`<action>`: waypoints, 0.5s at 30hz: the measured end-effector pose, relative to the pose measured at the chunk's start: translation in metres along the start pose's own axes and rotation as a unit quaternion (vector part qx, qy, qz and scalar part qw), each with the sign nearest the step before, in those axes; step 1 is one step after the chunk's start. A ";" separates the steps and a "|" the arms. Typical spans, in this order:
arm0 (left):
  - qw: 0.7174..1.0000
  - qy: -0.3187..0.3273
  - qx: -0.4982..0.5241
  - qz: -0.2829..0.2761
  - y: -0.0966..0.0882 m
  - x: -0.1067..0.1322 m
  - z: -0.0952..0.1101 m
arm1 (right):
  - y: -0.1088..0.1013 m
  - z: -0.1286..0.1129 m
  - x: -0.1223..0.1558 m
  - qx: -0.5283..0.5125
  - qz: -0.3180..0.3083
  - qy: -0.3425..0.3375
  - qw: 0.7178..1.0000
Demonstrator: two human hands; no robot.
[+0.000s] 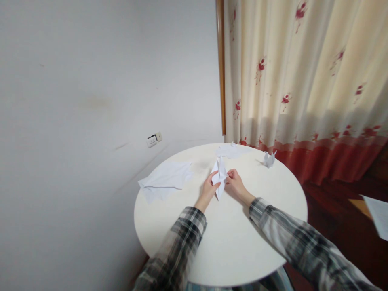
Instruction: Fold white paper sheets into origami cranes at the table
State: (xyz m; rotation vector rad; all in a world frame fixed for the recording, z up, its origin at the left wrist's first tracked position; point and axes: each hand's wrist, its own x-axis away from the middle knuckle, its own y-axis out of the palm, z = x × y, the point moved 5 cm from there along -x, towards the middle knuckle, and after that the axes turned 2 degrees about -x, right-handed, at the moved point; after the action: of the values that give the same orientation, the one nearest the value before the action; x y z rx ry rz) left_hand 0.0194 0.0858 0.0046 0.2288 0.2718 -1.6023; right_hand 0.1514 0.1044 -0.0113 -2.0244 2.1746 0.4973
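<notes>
A folded white paper (220,171), shaped like a narrow diamond with pointed ends, is held just over the table between my two hands. My left hand (208,188) grips its left side, thumb and fingers on the paper. At its right edge my right hand (235,182) pinches the paper with the fingertips closed. The palm sides and some fingertips are hidden. One long point of the paper faces away from me and the other points toward me.
A round white table (224,250) stands against the wall. Loose white sheets (166,174) lie at its left, with more paper (228,151) at the back. A folded paper figure (269,159) stands at the right. Behind hangs a flowered curtain (287,81); a wall socket (152,141) is at left.
</notes>
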 end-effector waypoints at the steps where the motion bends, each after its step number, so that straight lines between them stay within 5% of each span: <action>1: 1.000 0.001 -0.003 0.001 0.000 0.000 0.000 | 0.000 0.000 0.000 -0.010 0.006 0.001 1.000; 15: 1.000 -0.003 0.000 0.025 -0.004 -0.003 -0.006 | 0.006 -0.013 0.003 0.010 -0.045 -0.013 0.999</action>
State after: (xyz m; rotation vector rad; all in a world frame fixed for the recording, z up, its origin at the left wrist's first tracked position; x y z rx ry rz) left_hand 0.0154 0.0904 -0.0003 0.2303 0.2590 -1.5525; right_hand 0.1472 0.0971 0.0012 -2.0831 2.0547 0.4843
